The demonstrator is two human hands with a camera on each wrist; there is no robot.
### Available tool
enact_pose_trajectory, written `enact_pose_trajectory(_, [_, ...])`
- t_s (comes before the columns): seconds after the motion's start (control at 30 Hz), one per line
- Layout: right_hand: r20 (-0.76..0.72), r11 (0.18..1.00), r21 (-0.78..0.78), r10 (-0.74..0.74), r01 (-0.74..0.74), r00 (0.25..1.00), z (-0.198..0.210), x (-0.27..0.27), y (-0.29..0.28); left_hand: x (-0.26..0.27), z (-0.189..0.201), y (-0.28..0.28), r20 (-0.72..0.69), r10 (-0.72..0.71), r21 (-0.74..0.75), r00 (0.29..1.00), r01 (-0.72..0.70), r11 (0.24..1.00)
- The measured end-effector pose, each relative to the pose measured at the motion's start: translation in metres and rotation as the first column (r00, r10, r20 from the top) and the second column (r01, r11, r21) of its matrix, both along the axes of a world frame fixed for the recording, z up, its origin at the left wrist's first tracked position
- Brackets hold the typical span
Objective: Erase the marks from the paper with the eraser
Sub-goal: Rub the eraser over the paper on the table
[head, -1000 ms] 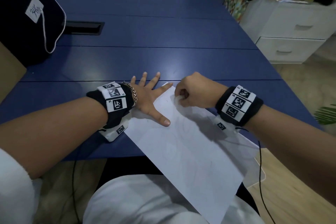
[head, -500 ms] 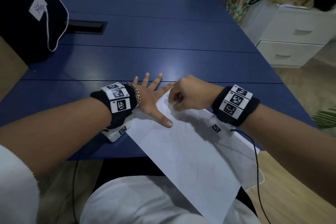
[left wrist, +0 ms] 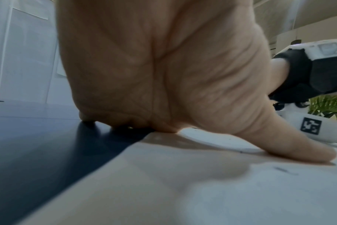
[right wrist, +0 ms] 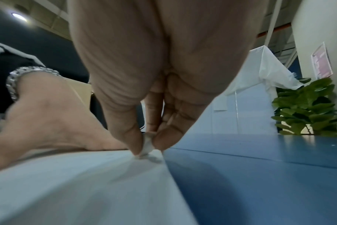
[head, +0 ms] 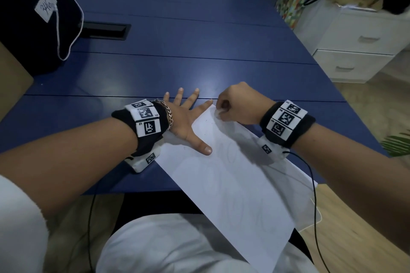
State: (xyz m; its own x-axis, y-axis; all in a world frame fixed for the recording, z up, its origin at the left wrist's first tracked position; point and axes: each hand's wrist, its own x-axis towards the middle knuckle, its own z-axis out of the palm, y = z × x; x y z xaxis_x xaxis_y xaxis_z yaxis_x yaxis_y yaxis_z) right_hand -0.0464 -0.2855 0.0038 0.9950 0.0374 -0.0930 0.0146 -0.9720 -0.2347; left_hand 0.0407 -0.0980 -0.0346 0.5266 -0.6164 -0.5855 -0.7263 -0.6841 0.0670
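A white sheet of paper (head: 230, 179) lies slanted on the blue table (head: 177, 68), its near end hanging over the table's front edge. Faint pencil marks show on the paper (left wrist: 221, 190). My left hand (head: 186, 117) lies flat with fingers spread, pressing the sheet's far left part, thumb on the paper. My right hand (head: 221, 112) pinches a small white eraser (right wrist: 147, 144) between thumb and fingertips and presses it onto the paper's (right wrist: 77, 182) far corner, close to my left index finger. In the head view the eraser (head: 218, 112) is mostly hidden.
A dark bag (head: 33, 17) with a white cord and tag stands at the table's far left, beside a black cable slot (head: 104, 31). White drawers (head: 359, 46) stand right of the table, a green plant (right wrist: 306, 109) beyond. Cables hang below the front edge.
My right hand with the eraser has slid leftward and farther along the sheet's top edge, ending at the far corner next to my left index finger. The left hand stays pressed flat.
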Motion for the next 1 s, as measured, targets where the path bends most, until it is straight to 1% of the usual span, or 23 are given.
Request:
enact_pose_trajectory(0.07, [-0.031, 0.999, 0.008, 0.054, -0.054, 0.998, 0.0, -0.006, 0.005, 0.0, 0.0, 0.0, -0.001, 0.001, 0.007, 1.0, -0.001, 1.0])
enact_pose_trajectory(0.13, [-0.119, 0.991, 0.034, 0.132, -0.128, 0.984, 0.004, -0.012, 0.011, 0.0, 0.001, -0.001, -0.003, 0.0, 0.01, 1.0, 0.0, 1.0])
enact_pose_trajectory(0.17, [-0.136, 0.989, 0.03, 0.146, -0.143, 0.98, 0.006, -0.011, 0.011, -0.001, 0.001, -0.001, 0.0, -0.003, 0.01, 1.0, 0.003, 1.0])
enact_pose_trajectory(0.2, [-0.125, 0.99, 0.013, 0.138, -0.137, 0.982, 0.007, -0.008, 0.01, -0.001, 0.001, -0.001, 0.005, -0.006, 0.009, 1.0, 0.006, 1.0])
enact_pose_trajectory(0.3, [-0.039, 0.999, -0.016, 0.043, -0.044, 0.998, 0.006, 0.002, 0.005, -0.002, 0.002, -0.001, 0.01, -0.002, 0.015, 1.0, 0.002, 1.0])
enact_pose_trajectory(0.33, [-0.02, 0.999, -0.021, 0.033, -0.034, 0.999, 0.005, 0.002, 0.006, -0.002, 0.002, -0.002, 0.009, 0.0, 0.02, 1.0, 0.0, 1.0])
enact_pose_trajectory(0.4, [-0.045, 0.997, -0.018, 0.079, -0.08, 0.996, 0.004, -0.002, 0.012, -0.001, 0.002, -0.002, 0.005, -0.001, 0.029, 1.0, 0.001, 1.0])
enact_pose_trajectory(0.47, [-0.125, 0.989, 0.028, 0.15, -0.147, 0.981, 0.006, -0.008, 0.017, -0.001, 0.003, -0.002, 0.002, -0.003, 0.032, 1.0, 0.003, 0.999])
enact_pose_trajectory(0.53, [-0.143, 0.991, 0.043, 0.132, -0.127, 0.981, 0.009, -0.006, 0.012, -0.001, 0.003, -0.002, 0.002, -0.005, 0.03, 1.0, 0.005, 1.0])
enact_pose_trajectory(0.6, [-0.074, 0.998, 0.016, 0.069, -0.068, 0.995, 0.008, -0.002, 0.004, -0.002, 0.004, -0.002, 0.003, -0.004, 0.024, 1.0, 0.004, 1.0])
enact_pose_trajectory(0.67, [-0.026, 0.999, -0.009, 0.049, -0.049, 0.998, 0.006, -0.005, 0.005, -0.002, 0.004, -0.001, 0.005, -0.002, 0.024, 1.0, 0.002, 1.0])
enact_pose_trajectory(0.7, [-0.035, 0.998, -0.004, 0.07, -0.07, 0.997, 0.004, -0.01, 0.009, -0.001, 0.004, -0.001, 0.008, -0.003, 0.026, 1.0, 0.002, 1.0])
enact_pose_trajectory(0.8, [-0.147, 0.979, 0.025, 0.203, -0.202, 0.968, 0.002, -0.029, 0.017, 0.0, 0.001, -0.002, 0.013, -0.008, 0.015, 1.0, 0.008, 1.0])
enact_pose_trajectory(0.83, [-0.162, 0.974, 0.015, 0.224, -0.225, 0.961, 0.002, -0.031, 0.015, 0.0, 0.001, -0.002, 0.015, -0.01, 0.013, 1.0, 0.01, 1.0])
enact_pose_trajectory(0.87, [-0.153, 0.976, -0.009, 0.214, -0.218, 0.965, 0.002, -0.03, 0.011, 0.0, 0.001, -0.002, 0.017, -0.012, 0.015, 1.0, 0.011, 1.0])
enact_pose_trajectory(0.97, [-0.052, 0.99, -0.07, 0.117, -0.12, 0.992, 0.001, -0.026, 0.0, -0.001, 0.001, -0.002, 0.021, -0.011, 0.02, 1.0, 0.01, 1.0])
enact_pose_trajectory(1.0, [-0.028, 0.988, -0.096, 0.115, -0.117, 0.993, 0.0, -0.028, 0.001, -0.001, 0.001, -0.002, 0.021, -0.008, 0.019, 1.0, 0.008, 1.0])
